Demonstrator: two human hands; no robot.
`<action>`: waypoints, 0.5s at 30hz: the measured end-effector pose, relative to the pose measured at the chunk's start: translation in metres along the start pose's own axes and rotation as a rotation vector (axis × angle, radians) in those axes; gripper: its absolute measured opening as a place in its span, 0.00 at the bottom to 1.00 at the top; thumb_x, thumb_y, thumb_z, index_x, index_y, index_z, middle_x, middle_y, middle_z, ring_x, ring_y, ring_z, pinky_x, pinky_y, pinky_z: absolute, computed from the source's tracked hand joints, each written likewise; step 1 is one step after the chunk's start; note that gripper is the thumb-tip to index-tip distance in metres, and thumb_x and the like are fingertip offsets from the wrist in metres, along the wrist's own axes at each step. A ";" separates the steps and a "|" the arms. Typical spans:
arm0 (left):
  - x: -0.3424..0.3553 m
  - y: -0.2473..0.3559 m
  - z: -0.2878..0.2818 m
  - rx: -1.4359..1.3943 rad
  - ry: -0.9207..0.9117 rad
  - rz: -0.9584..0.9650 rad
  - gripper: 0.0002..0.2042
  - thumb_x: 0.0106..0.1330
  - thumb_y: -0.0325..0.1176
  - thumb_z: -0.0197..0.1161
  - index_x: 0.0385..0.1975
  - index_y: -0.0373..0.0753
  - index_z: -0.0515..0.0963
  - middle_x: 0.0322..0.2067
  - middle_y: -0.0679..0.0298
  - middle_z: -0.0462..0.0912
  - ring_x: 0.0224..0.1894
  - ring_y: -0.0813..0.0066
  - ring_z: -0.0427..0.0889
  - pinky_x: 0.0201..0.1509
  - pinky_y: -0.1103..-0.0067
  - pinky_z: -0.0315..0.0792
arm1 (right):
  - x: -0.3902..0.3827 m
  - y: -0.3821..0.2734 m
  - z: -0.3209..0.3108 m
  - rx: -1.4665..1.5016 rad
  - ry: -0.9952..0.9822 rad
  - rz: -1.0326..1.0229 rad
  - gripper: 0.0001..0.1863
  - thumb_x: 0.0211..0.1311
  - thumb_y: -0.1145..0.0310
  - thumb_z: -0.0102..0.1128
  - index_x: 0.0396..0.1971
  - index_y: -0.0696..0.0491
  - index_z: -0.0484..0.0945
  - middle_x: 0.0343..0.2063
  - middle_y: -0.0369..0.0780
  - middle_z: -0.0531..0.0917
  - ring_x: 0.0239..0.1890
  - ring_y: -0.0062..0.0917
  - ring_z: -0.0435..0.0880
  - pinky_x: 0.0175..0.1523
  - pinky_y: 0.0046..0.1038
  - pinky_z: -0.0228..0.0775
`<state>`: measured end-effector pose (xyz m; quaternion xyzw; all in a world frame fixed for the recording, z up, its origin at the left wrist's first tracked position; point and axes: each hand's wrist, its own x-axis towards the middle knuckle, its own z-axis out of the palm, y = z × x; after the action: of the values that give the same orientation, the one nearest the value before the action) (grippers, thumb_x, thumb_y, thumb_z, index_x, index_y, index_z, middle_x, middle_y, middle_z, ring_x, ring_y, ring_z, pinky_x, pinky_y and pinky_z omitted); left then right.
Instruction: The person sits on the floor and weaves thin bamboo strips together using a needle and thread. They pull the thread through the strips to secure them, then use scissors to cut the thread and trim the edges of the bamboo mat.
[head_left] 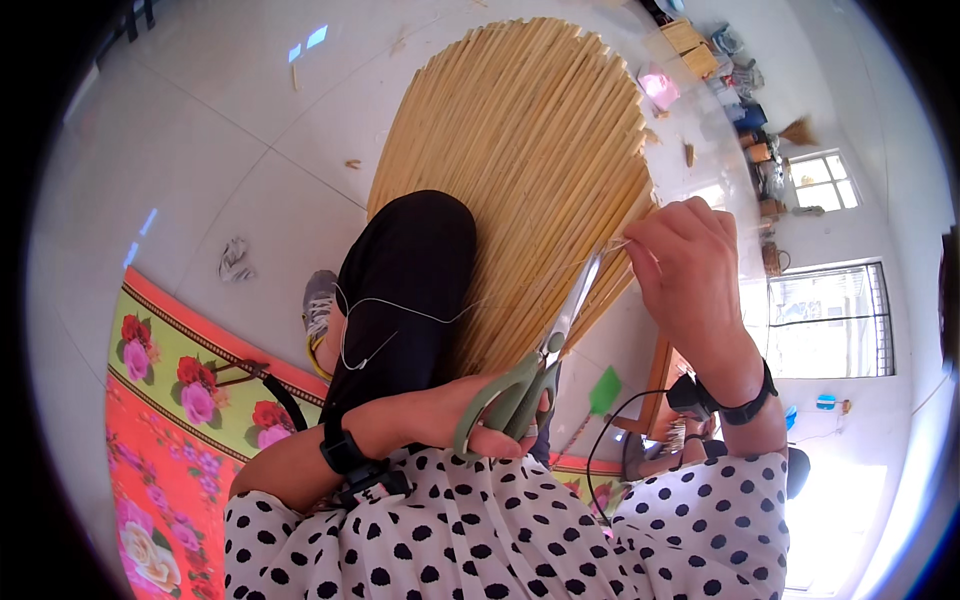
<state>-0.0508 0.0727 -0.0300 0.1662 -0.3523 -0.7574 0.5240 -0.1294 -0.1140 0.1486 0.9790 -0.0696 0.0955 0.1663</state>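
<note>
My left hand is closed around the green handles of a pair of scissors. The blades point up and to the right, their tips close to a thin pale thread. My right hand pinches that thread at the right edge of a large mat of thin straw-coloured sticks. The mat lies partly behind my dark-trousered knee. Another length of white thread loops across the knee and trails onto the sticks. Whether the blades touch the thread, I cannot tell.
A red floral cloth spreads at the lower left. On the pale tiled floor lie a crumpled scrap and bits of stick. Boxes and household goods line the wall at upper right. A green flat thing is below my right hand.
</note>
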 end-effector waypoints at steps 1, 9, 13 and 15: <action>0.002 -0.002 0.000 -0.004 -0.002 0.011 0.28 0.54 0.32 0.72 0.51 0.35 0.64 0.33 0.62 0.79 0.36 0.77 0.78 0.42 0.80 0.72 | -0.001 0.001 0.001 0.015 0.028 0.013 0.05 0.47 0.74 0.66 0.24 0.50 0.80 0.23 0.33 0.75 0.35 0.28 0.75 0.43 0.32 0.62; 0.014 -0.014 -0.001 0.046 -0.024 0.048 0.26 0.55 0.29 0.71 0.52 0.36 0.64 0.35 0.63 0.77 0.37 0.78 0.77 0.44 0.80 0.72 | -0.009 0.005 0.007 -0.009 0.047 0.042 0.06 0.47 0.74 0.68 0.26 0.50 0.81 0.23 0.33 0.75 0.33 0.29 0.75 0.43 0.33 0.61; 0.020 -0.015 -0.003 0.049 -0.037 0.047 0.26 0.56 0.29 0.70 0.51 0.35 0.64 0.34 0.63 0.77 0.37 0.78 0.77 0.45 0.81 0.72 | -0.014 0.007 0.010 0.047 0.104 0.059 0.06 0.48 0.74 0.68 0.27 0.50 0.82 0.24 0.33 0.77 0.32 0.28 0.76 0.42 0.32 0.61; 0.020 -0.015 -0.002 0.044 -0.035 0.034 0.26 0.56 0.29 0.71 0.51 0.35 0.65 0.34 0.64 0.77 0.37 0.78 0.77 0.45 0.81 0.72 | -0.017 0.007 0.012 0.051 0.123 0.060 0.06 0.48 0.75 0.69 0.28 0.50 0.82 0.24 0.33 0.78 0.31 0.28 0.76 0.42 0.32 0.61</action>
<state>-0.0673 0.0568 -0.0398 0.1583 -0.3807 -0.7433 0.5268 -0.1451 -0.1229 0.1361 0.9727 -0.0859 0.1620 0.1422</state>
